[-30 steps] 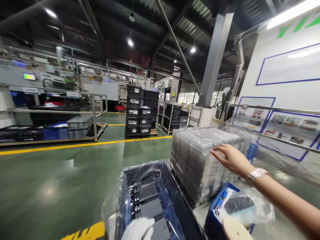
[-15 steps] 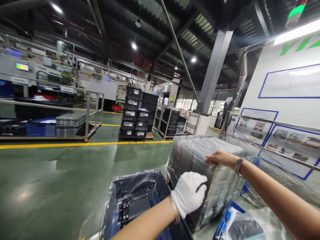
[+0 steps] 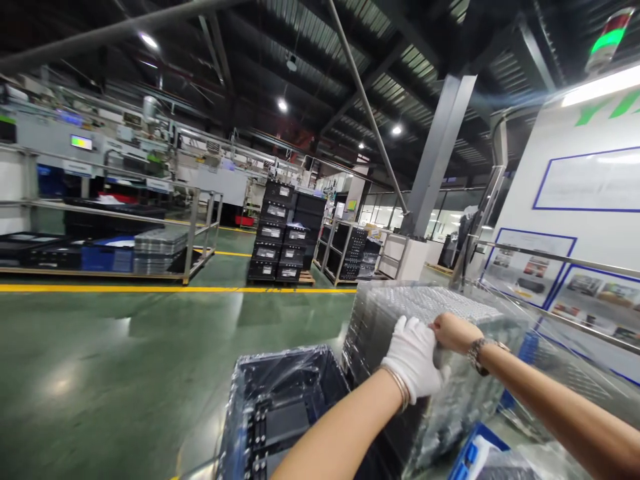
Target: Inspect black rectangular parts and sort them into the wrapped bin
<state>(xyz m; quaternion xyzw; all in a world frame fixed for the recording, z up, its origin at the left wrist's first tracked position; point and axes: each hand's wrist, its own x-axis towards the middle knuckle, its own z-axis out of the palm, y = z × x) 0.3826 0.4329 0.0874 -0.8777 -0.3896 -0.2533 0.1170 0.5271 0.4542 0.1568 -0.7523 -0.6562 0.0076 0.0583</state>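
A tall stack of clear plastic trays [image 3: 450, 300], apparently wrapped in film, stands ahead of me to the right. My left hand [image 3: 413, 360], in a white glove, lies against its upper corner, fingers apart and thumb out to the side. Close beside it, my bare right hand [image 3: 455, 332] is closed at the stack's top edge; what its fingers pinch is hidden. A bracelet or watch circles the right wrist. Left of the stack, a dark blue bin [image 3: 235, 400] lined with clear film holds black parts [image 3: 285, 423].
A blue box [image 3: 473, 450] with white material sits low at right. Black crates [image 3: 275, 233] are piled farther back. Metal rails [image 3: 187, 240] enclose racks at left. A white board [image 3: 565, 173] and railing stand at right. Green floor [image 3: 125, 353] lies at left.
My left hand has moved up and right, its curled fingers now spread against the stack next to my right hand. The right hand has turned into a closed grip. The view has shifted slightly left.
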